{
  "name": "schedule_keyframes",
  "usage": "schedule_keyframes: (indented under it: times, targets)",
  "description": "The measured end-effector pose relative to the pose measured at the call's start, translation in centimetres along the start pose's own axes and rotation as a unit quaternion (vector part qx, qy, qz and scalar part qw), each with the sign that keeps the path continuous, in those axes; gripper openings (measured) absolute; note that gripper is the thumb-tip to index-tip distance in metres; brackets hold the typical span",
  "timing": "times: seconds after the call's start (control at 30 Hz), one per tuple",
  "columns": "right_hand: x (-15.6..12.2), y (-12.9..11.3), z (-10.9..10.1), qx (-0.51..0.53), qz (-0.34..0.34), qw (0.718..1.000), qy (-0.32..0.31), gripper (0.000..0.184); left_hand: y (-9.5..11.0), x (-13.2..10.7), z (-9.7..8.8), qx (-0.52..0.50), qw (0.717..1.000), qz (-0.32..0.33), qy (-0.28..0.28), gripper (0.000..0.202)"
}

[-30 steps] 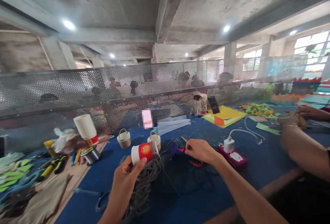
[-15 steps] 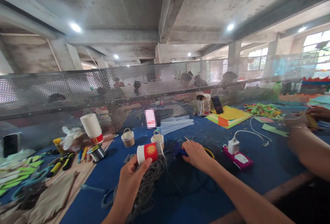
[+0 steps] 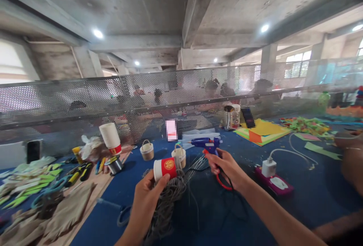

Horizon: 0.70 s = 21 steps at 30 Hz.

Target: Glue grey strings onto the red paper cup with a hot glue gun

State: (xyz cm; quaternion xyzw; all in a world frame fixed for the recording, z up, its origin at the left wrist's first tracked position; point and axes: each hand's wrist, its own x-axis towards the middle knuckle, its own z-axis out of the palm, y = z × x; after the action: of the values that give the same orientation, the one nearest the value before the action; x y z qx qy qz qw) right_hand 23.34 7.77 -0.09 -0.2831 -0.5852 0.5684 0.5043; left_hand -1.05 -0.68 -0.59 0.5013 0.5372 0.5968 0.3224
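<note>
My left hand [image 3: 149,191] is closed around a paper cup [image 3: 166,168], white with a red and gold printed band, held on its side. Grey cord is wound round the cup's right end and joins a loose heap of cord [image 3: 167,204] on the table below. In my right hand [image 3: 224,164] is a blue glue gun [image 3: 208,144], lifted off the table with its nozzle pointing left. Two small cups with handles, one farther left [image 3: 146,150] and one just behind the held cup [image 3: 179,155], stand upright. Thin wires [image 3: 197,163] lie between my hands.
Stacked paper cups [image 3: 110,136], a wire spool [image 3: 114,166], scissors [image 3: 123,215] and gloves [image 3: 69,210] are at left. A purple power strip [image 3: 273,181] with a white charger sits at right, near another person's arm [image 3: 350,163]. Coloured sheets [image 3: 266,130] lie behind; a perforated metal screen [image 3: 159,98] closes the far side.
My right hand has picked the glue gun up off the table and raised it upright. The left hand still holds the cup. The view has turned slightly left.
</note>
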Motion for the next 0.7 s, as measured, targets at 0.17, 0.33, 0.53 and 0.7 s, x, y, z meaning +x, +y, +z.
schedule_keyframes:
  times: [0.17,0.33,0.53,0.7]
  targets:
    - [-1.3,0.1,1.7,0.113,0.049,0.987,-0.101,0.025,0.8,0.0,0.2,0.007,1.0,-0.003,0.026,0.047]
    - [-1.9,0.2,2.6,0.032,0.045,0.994,-0.095,0.03,1.2,0.0,0.4,0.003,0.999,-0.008,0.031,0.045]
    - [-2.5,0.5,2.8,-0.09,0.038,0.99,-0.1,0.034,0.4,0.2,0.0,0.016,1.0,0.003,0.027,0.042]
    - [-2.9,0.9,3.2,-0.131,0.048,0.987,-0.077,0.032,0.5,0.2,0.0,0.024,0.999,0.009,0.03,0.042]
